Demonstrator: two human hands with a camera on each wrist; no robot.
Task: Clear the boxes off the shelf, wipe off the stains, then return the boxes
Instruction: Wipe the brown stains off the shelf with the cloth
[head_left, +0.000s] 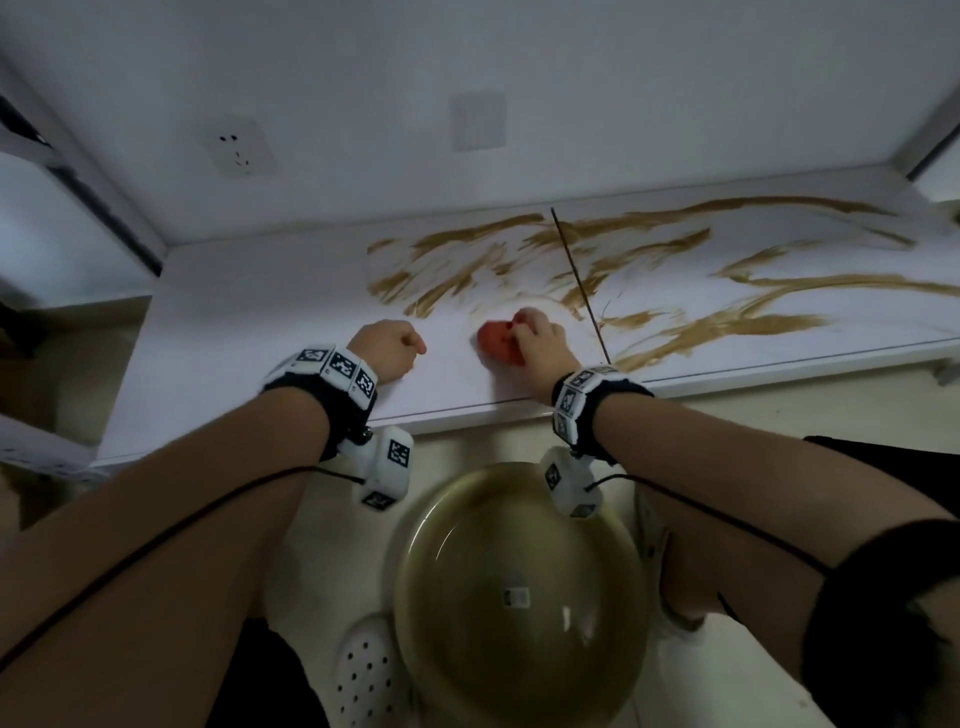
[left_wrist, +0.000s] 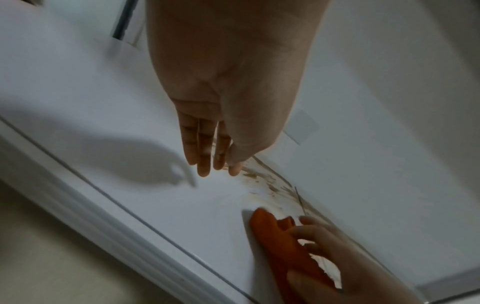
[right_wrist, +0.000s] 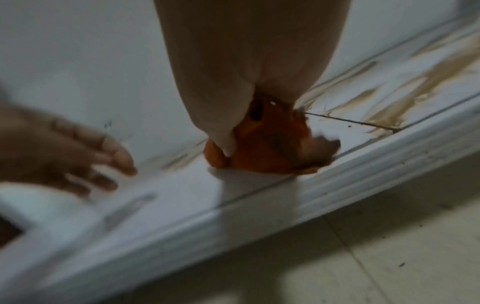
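The white shelf (head_left: 234, 322) carries brown smeared stains (head_left: 457, 265) across its middle and right part; its left part is bare white. My right hand (head_left: 530, 332) grips a crumpled orange cloth (head_left: 493, 340) and presses it on the shelf near the front, just left of the dark seam (head_left: 579, 286). The right wrist view shows the cloth (right_wrist: 267, 152) bunched under the fingers. Just above the clean patch to the cloth's left, my left hand (head_left: 410, 345) holds nothing. Its fingers (left_wrist: 205, 164) hang fairly straight in the left wrist view. No boxes are in view.
On the floor below the shelf edge stands a round basin (head_left: 519, 597) of brownish water. A white perforated shoe (head_left: 363, 670) lies beside it. A socket (head_left: 239, 148) sits on the back wall. Shelf posts stand at both ends.
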